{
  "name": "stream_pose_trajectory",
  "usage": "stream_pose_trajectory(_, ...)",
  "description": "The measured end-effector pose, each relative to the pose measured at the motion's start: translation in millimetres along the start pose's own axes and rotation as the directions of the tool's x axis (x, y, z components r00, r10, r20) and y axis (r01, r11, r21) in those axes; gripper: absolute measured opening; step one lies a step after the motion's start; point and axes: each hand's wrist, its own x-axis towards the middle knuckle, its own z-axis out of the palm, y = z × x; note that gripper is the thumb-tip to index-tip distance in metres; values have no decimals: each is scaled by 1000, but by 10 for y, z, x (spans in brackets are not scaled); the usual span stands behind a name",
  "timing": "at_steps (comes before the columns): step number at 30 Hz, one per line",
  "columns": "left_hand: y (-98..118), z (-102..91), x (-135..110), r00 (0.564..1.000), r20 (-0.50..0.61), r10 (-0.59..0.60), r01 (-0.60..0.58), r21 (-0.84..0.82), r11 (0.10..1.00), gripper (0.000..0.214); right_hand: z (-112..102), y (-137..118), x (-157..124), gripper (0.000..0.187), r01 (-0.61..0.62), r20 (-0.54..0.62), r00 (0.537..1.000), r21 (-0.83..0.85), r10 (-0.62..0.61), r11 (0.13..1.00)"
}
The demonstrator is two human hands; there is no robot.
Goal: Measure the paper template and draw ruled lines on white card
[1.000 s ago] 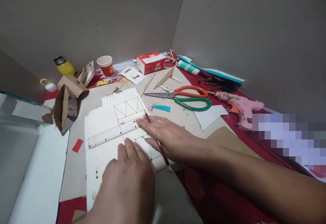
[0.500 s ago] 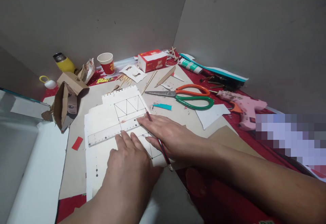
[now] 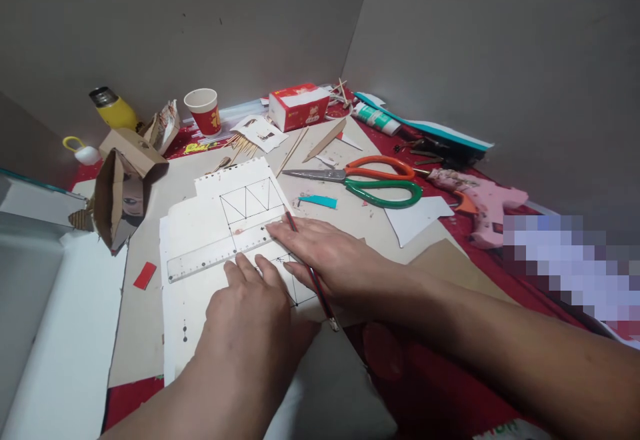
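Note:
A white sheet of paper (image 3: 200,220) with drawn triangle and box lines lies on brown cardboard (image 3: 150,307). A clear plastic ruler (image 3: 210,257) rests across the sheet. My left hand (image 3: 250,313) lies flat on the paper, fingertips just below the ruler's near edge. My right hand (image 3: 330,260) lies on the paper with fingers stretched toward the ruler's right end. A red and black pencil (image 3: 310,273) is held between its fingers, tip pointing to the drawing.
Orange and green scissors (image 3: 370,183), a pink glue gun (image 3: 480,203), a teal strip (image 3: 319,201) and white paper scrap (image 3: 415,217) lie right. A red paper cup (image 3: 204,111), tissue box (image 3: 299,106), yellow bottle (image 3: 113,108), cardboard pieces (image 3: 120,187) stand behind.
My left hand slid forward over the paper until its fingertips reached the ruler. My right hand stayed put with the pencil. The view shifted slightly.

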Motion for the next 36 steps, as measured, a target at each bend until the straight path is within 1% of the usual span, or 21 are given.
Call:
stream_pose_trajectory(5,9,13,-20,1000,-27,-1,0,-33,999,50,24,7,-10,49,-10,-11,1000,14,10,1000)
stream_pose_trajectory(10,6,59,-28,997,-72,5,-10,-65,998,47,28,30,-23,50,-5,-7,1000,14,6,1000)
stream_pose_trajectory(13,0,64,-21,997,-75,10,-15,-70,997,45,10,42,-38,53,-33,-25,999,57,34,998)
stream_pose_trajectory(15,0,55,-17,998,-55,6,-10,-67,998,43,0,53,-42,52,-67,-54,996,110,73,992)
stream_pose_trajectory(18,4,29,-21,999,-40,2,-4,-65,998,42,-14,69,-25,50,-129,-117,981,193,153,973)
stream_pose_trajectory(22,5,-15,-37,1000,1,3,-2,-60,998,44,-49,63,13,46,-208,-207,940,281,271,937)
stream_pose_trajectory(25,4,-28,-33,1000,21,-1,2,-44,999,44,-79,54,25,45,-259,-232,911,323,342,910)
stream_pose_trajectory(30,-4,-23,-38,1000,14,4,-4,-32,999,45,-93,69,27,44,-246,-258,896,393,363,886)
stream_pose_trajectory(32,-31,-45,-63,1000,8,26,-26,-25,999,44,-88,82,30,43,-234,-272,892,409,362,882)
stream_pose_trajectory(34,-99,-84,-88,997,-13,75,-76,-28,997,40,-80,93,33,42,-231,-279,888,415,365,880)
stream_pose_trajectory(36,-224,-130,-87,993,-38,113,-114,-27,993,36,-71,98,35,42,-227,-286,886,419,365,879)
